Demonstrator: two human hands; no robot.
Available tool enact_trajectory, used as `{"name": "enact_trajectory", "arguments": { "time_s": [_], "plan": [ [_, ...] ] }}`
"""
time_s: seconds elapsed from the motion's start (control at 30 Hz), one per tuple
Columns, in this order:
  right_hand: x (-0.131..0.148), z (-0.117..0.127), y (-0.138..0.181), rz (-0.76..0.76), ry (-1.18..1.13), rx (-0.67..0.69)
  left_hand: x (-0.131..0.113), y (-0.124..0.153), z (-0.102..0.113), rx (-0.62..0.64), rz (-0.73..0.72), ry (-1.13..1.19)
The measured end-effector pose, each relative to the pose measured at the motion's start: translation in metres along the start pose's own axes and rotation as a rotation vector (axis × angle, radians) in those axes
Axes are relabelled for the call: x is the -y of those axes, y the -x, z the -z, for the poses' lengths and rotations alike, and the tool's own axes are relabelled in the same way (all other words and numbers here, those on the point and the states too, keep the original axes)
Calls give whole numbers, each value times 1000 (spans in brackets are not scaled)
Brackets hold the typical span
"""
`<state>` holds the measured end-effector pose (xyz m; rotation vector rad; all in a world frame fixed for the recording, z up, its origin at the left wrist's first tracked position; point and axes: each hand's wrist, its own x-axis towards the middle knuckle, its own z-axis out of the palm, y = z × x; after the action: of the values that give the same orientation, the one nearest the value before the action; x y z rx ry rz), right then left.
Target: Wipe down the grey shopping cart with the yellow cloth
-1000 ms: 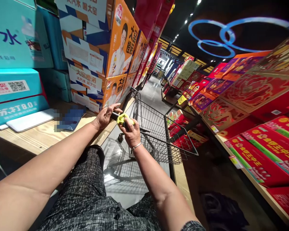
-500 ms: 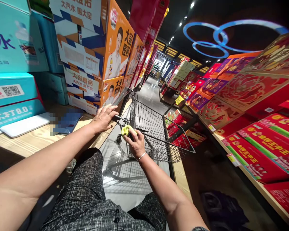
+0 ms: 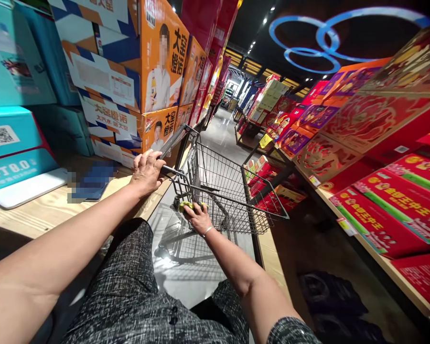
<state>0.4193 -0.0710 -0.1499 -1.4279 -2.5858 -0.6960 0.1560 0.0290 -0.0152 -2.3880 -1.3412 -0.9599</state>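
Observation:
A wire shopping cart (image 3: 229, 191) stands in the aisle in front of me, tipped to the left. My left hand (image 3: 147, 171) is closed round its dark handle bar (image 3: 170, 139) at the near end. My right hand (image 3: 198, 217) sits lower, against the cart's rear frame, fingers curled over a small yellow-green cloth (image 3: 185, 206) that is pressed to the wire. A bracelet shows on the right wrist.
Orange and blue drink cartons (image 3: 129, 86) are stacked on a wooden platform (image 3: 32, 215) at left, with teal boxes (image 3: 10, 138) beside them. Red gift boxes (image 3: 380, 210) fill sloped shelves on the right. A glossy floor aisle (image 3: 222, 136) runs ahead.
My right hand has slid the yellow-green cloth down from the handle bar to the cart's lower rear frame. My left hand has closed round the handle.

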Motion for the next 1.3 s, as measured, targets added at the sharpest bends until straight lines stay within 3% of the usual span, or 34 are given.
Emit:
{"name": "enact_trajectory", "arguments": {
  "time_s": [0.1, 0.17, 0.37, 0.47, 0.53, 0.63, 0.73, 0.87, 0.97, 1.07, 1.3],
  "plan": [
    [-2, -8, 28, -37, -27, 53, -3, 2, 2, -5, 5, -27],
    [-6, 2, 23, -56, -31, 30, -9, 3, 3, -21, 7, -33],
    [-20, 68, -56, -318, -162, -278, -41, -4, -1, 27, -123, -23],
    [-31, 84, -79, -393, -333, -254, -48, -13, -3, 155, -190, -2],
    [-42, 83, -77, -389, -418, -200, -47, -17, -3, 214, -219, 3],
    [-65, 75, -50, -396, -440, -187, -41, -20, 0, 238, -258, 0],
    [-96, 67, -1, -484, -367, -166, -38, -20, 1, 219, -265, 28],
    [-130, 56, 73, -732, -174, -142, -39, -21, -1, 199, -270, 110],
    [-132, 47, 99, -937, -79, -212, -39, -22, -2, 181, -274, 143],
    [-108, 41, 78, -952, -47, -300, -36, -25, -4, 168, -263, 145],
    [-32, 62, -45, -500, -160, -345, -14, -40, -14, 139, -222, 188]
  ]
}}
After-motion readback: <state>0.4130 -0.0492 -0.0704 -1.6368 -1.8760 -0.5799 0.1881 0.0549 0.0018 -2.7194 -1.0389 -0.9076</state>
